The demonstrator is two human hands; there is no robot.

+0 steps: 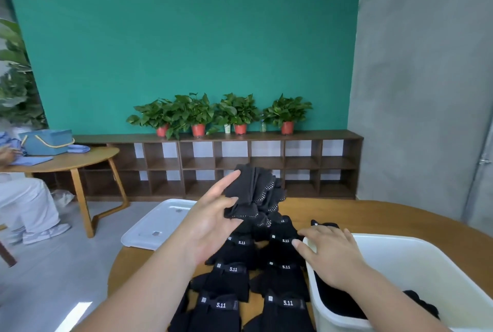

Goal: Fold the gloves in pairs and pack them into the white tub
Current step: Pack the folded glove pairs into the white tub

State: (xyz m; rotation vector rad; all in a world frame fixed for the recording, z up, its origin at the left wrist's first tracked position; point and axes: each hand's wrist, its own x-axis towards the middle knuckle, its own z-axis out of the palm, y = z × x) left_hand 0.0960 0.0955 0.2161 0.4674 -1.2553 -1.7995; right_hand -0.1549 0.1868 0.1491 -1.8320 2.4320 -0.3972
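Note:
My left hand [210, 222] holds up a bunched pair of black gloves [256, 192] with white grip dots, thumb and fingers pinching its lower edge above the table. Below it, several black gloves [232, 275] with "5.11" wrist labels lie flat in two rows on the wooden table [373, 217]. My right hand [330, 254] hovers with fingers spread over the near-left rim of the white tub [416, 259], palm down, holding nothing. Some black gloves [336, 302] lie inside the tub at its left end.
The tub's white lid [157, 225] lies upside down at the table's far-left edge. Beyond are a low wooden shelf [213, 163] with potted plants, a second round table [66, 160] with a blue box, and a seated person at far left.

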